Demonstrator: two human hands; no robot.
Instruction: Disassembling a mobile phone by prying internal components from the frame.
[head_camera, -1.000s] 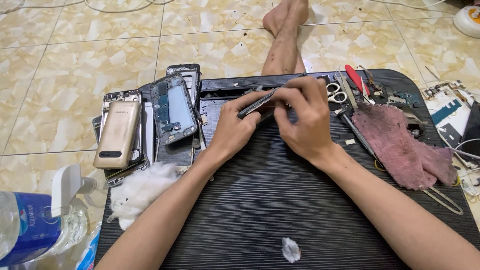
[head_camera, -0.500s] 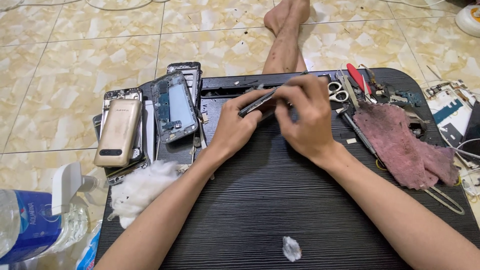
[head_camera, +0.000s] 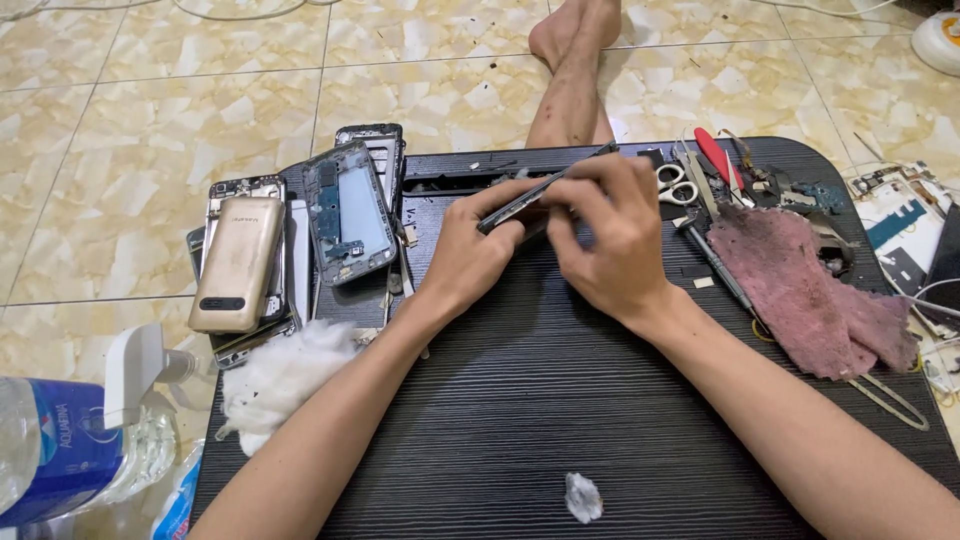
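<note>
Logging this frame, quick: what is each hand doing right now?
Left hand: closed around the dark phone frame, holding it on edge over the black board.
Right hand: fingers pinched on the same frame's upper edge.

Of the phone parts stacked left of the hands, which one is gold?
The gold back cover, lying on top at the far left of the stack. The open phone frame beside it shows a bluish-grey inside and circuit boards.

Bright, even light (edges sl. warped)
</note>
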